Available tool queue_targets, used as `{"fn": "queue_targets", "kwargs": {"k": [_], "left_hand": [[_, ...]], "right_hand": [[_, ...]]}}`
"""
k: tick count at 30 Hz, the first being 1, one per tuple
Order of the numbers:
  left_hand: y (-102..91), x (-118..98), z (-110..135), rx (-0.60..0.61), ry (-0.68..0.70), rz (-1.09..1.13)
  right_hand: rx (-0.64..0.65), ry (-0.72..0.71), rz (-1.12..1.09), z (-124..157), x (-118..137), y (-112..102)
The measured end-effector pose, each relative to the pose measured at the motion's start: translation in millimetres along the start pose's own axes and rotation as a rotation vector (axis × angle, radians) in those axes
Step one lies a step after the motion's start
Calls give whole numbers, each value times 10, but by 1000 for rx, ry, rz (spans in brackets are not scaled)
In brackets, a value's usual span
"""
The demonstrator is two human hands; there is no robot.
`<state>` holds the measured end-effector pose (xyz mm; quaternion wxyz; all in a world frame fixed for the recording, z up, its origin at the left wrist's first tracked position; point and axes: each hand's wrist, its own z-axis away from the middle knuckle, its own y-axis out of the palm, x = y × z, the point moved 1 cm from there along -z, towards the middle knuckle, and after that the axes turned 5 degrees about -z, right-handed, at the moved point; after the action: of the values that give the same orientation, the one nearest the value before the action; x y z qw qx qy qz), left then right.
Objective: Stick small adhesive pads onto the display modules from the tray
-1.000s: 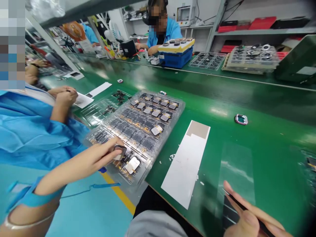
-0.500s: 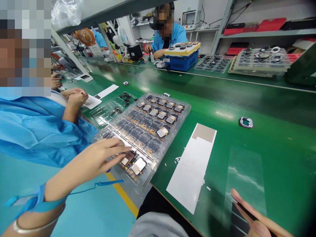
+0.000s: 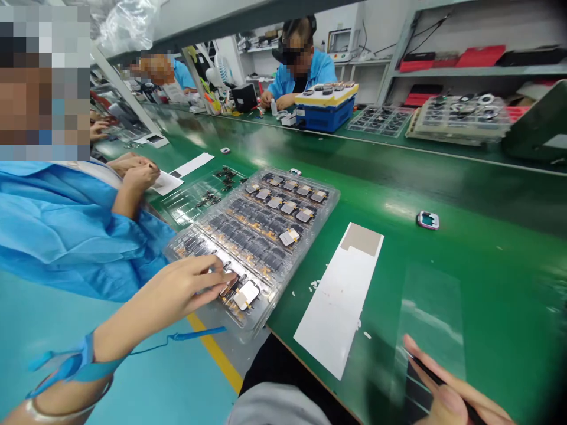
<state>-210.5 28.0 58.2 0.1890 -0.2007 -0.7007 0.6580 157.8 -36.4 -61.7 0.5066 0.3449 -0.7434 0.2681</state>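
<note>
A large clear plastic tray lies on the green bench, holding rows of dark electronic modules with gold strips and pale labels. The fingertips of my left hand rest at its near end, on a dark module that they mostly hide. Just beside them sits a module with a white label. My right hand is at the bottom right edge of the view, beyond the tray, gripping a slim black tool. A white sheet lies between my two hands.
A person's blue sleeve and hands are at the left, beside a smaller clear tray. A pink-rimmed part lies on the green bench. A person sits across, behind a blue box.
My left hand has moved further onto the tray's near end, and its fingers now cover most of the dark module. The whole view has shifted slightly.
</note>
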Motion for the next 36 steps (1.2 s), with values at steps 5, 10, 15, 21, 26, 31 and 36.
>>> {"fn": "queue_targets", "kwargs": {"k": [5, 10, 15, 21, 26, 31, 36], "left_hand": [[-310, -122, -468, 65, -4, 47], [-218, -189, -1249, 76, 104, 61], [14, -88, -1665, 193, 210, 110], [-84, -48, -1751, 324, 265, 177], [-131, -33, -1866, 397, 270, 200], [-142, -3, -1957, 438, 296, 223], [-205, -2, -1963, 444, 311, 257]], "right_hand": [[-106, -163, -59, -42, 220, 164], [-206, -395, -271, -125, 413, 272], [-164, -360, -318, -127, 406, 247], [-174, -332, -285, -101, 414, 253], [-175, -310, -291, -89, 422, 254], [-163, -276, -291, -88, 439, 251], [-179, -261, -310, -93, 479, 268]]}}
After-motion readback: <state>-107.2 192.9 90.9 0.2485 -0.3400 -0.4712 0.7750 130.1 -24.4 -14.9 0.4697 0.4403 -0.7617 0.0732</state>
